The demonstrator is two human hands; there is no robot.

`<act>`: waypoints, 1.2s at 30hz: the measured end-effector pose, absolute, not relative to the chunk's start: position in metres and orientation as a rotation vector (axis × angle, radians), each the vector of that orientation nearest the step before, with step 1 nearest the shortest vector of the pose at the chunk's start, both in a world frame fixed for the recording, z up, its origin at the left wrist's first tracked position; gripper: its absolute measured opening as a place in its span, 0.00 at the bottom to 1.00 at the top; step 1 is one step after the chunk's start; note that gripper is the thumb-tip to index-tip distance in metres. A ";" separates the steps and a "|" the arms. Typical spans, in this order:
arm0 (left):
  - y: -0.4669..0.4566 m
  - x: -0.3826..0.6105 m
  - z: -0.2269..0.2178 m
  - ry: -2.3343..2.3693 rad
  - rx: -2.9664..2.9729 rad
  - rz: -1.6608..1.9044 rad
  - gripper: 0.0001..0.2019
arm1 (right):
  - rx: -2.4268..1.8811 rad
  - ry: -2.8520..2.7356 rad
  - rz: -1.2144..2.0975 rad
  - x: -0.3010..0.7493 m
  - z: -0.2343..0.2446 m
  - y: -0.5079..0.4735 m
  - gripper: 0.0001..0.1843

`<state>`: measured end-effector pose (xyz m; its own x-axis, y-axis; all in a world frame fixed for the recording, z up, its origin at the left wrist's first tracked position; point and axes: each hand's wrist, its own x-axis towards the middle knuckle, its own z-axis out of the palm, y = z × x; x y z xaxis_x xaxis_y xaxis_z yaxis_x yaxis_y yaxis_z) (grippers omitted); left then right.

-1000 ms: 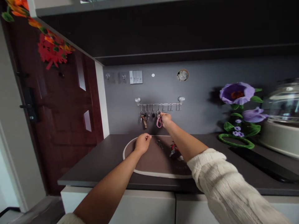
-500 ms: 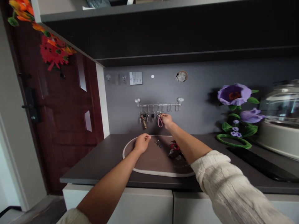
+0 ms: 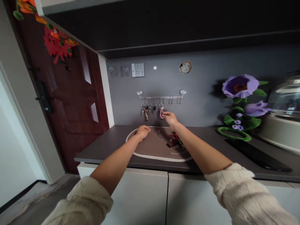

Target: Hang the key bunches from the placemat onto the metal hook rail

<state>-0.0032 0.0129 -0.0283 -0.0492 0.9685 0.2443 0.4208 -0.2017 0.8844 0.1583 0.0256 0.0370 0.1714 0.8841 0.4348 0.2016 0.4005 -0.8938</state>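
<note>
My right hand reaches to the wall, its fingertips pinched at the pink strap of a bunch of keys. That bunch hangs by its ring from a hook on the metal hook rail. To its left hang more keys, one set with a brown tag. Over the left part of a brown oval mat, my left hand is closed, with nothing visible in its fingers. Between my hands a small key ring with keys lies on the mat. Red and dark keys lie near my right forearm.
Purple plush flowers stand at the right beside a rounded white appliance. A long black flat object lies in front of them. A dark shelf overhangs the counter. At the left is a dark red door.
My right hand has slid down slightly from the key ring to the pink strap, which has turned. My left hand stays closed over the mat. The view has tilted downward.
</note>
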 end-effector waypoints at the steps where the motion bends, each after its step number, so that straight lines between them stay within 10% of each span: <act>1: 0.013 -0.002 -0.026 1.500 1.656 1.208 0.01 | -1.105 -1.352 0.668 0.160 0.033 0.022 0.10; 36: 0.015 0.022 -0.024 1.278 2.195 1.316 0.04 | -1.582 -2.180 0.024 0.171 -0.004 -0.006 0.10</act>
<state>0.0225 0.0155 -0.0240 0.1936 0.7997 0.5683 0.5448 -0.5694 0.6156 0.1708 -0.0057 -0.0040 -0.2456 0.9077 0.3403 0.9001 0.3439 -0.2677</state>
